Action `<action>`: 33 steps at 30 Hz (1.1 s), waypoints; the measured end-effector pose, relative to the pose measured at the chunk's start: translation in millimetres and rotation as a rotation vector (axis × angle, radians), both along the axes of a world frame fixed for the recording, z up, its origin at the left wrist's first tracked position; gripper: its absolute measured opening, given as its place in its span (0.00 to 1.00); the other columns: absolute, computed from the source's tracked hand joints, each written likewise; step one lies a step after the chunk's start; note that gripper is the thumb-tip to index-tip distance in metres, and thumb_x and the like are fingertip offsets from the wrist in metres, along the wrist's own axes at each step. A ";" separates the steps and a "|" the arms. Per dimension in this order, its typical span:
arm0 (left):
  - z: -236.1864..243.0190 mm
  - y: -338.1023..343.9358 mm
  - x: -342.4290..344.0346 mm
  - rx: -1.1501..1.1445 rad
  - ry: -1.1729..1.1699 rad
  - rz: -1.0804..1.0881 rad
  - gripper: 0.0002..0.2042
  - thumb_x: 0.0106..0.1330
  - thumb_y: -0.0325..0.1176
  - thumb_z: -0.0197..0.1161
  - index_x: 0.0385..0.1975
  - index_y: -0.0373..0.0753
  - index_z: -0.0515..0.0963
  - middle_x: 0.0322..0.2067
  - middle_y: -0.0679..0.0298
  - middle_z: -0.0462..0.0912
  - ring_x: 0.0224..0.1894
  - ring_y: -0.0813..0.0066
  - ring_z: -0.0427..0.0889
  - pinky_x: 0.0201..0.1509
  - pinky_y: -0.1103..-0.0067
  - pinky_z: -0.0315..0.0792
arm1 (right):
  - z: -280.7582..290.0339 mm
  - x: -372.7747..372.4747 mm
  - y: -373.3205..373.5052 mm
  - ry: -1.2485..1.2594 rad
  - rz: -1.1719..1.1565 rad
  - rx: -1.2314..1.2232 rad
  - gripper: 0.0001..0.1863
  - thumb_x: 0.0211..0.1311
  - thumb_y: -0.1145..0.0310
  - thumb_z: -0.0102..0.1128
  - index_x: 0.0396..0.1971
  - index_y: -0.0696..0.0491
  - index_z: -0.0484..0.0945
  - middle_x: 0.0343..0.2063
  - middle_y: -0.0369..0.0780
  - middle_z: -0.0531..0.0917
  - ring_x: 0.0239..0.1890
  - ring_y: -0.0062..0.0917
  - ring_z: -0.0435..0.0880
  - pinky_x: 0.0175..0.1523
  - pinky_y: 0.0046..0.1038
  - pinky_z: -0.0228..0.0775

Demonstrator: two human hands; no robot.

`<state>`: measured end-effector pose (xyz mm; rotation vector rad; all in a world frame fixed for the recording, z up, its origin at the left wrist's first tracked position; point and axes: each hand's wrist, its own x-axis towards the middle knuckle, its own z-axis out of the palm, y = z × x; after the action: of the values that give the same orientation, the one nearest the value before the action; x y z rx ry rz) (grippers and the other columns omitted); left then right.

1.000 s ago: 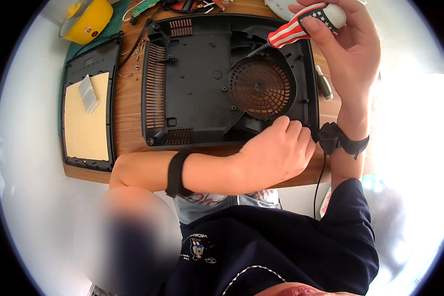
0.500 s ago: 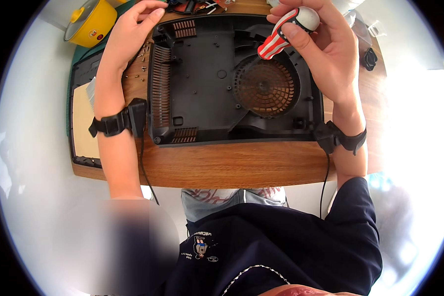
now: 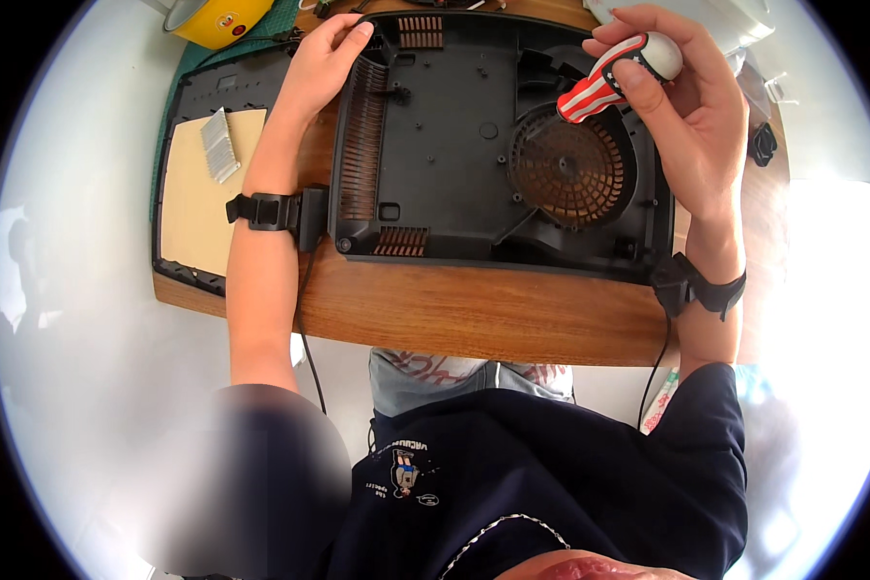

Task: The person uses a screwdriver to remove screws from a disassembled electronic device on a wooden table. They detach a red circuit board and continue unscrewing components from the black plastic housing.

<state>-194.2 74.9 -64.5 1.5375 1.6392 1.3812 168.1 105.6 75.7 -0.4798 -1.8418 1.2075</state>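
A black plastic housing (image 3: 454,184) lies on the wooden table, with vent slots and a round grille (image 3: 570,164) on its right half. My left hand (image 3: 326,68) grips the housing's far left corner, thumb along the rim. My right hand (image 3: 691,126) holds a screwdriver (image 3: 594,92) with a red, white and black handle, pointing down toward the area around the round grille; its tip is hidden or too dark to make out. Black straps are on both wrists.
A dark panel (image 3: 159,227) with a cream inlay and silver finned piece (image 3: 219,145) lies left on a green mat (image 3: 268,21). A yellow pot (image 3: 213,19) is at the back left. A small black object (image 3: 762,145) sits at the right. Cables run near both forearms.
My left hand has swung from in front of the housing up to its far left corner. My right hand still holds the screwdriver, slightly shifted. The whole scene appears shifted in view.
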 end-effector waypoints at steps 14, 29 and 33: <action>-21.5 4.0 -3.0 0.040 -0.346 -0.110 0.12 0.80 0.37 0.56 0.53 0.37 0.79 0.41 0.75 0.82 0.41 0.90 0.78 0.46 0.86 0.73 | -2.5 -1.8 3.1 0.020 -0.049 0.163 0.16 0.71 0.76 0.61 0.55 0.63 0.72 0.45 0.43 0.81 0.49 0.25 0.83 0.55 0.27 0.79; -10.8 1.8 1.9 0.066 -0.176 -0.006 0.14 0.78 0.39 0.58 0.48 0.32 0.77 0.41 0.68 0.79 0.45 0.79 0.76 0.50 0.80 0.69 | -9.2 -6.1 12.5 -0.122 0.164 0.530 0.23 0.62 0.83 0.54 0.58 0.64 0.72 0.49 0.48 0.82 0.49 0.31 0.85 0.57 0.32 0.76; -12.9 8.3 15.4 0.019 -0.220 0.083 0.16 0.80 0.41 0.57 0.51 0.32 0.76 0.42 0.68 0.79 0.46 0.77 0.76 0.52 0.78 0.69 | -21.0 -4.1 6.7 -0.041 0.189 0.294 0.26 0.62 0.79 0.63 0.61 0.63 0.70 0.48 0.46 0.81 0.49 0.30 0.84 0.58 0.32 0.76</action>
<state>-178.8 83.2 -77.4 1.2880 1.5732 1.5534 164.0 112.3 54.8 -0.1699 -2.0941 1.0288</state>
